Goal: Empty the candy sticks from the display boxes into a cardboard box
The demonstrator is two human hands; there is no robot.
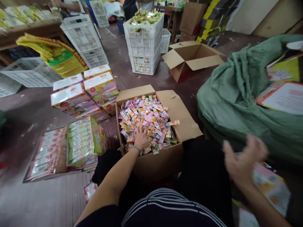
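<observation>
My left hand (141, 137) rests on a heap of small stick sachets (151, 118), fingers a little spread and touching the near left part. These pink, orange and green sachets fill an open cardboard carton (161, 160) standing between my knees. To the right, my right hand (243, 160) is in the air, smeared by motion, with thumb and fingers apart and nothing visible in it. Beneath that hand lie printed cartons (271, 186), partly hidden by my forearm. A large green woven sack (227, 91) with flat printed boxes (284, 96) on it is just beyond.
On the left stand stacked printed boxes (99, 85) and opened display boxes (81, 138) of sachets. Farther off are white plastic crates (144, 41), a yellow sack (56, 56) and an open brown carton (189, 60). Other people (71, 6) are partly visible at the back.
</observation>
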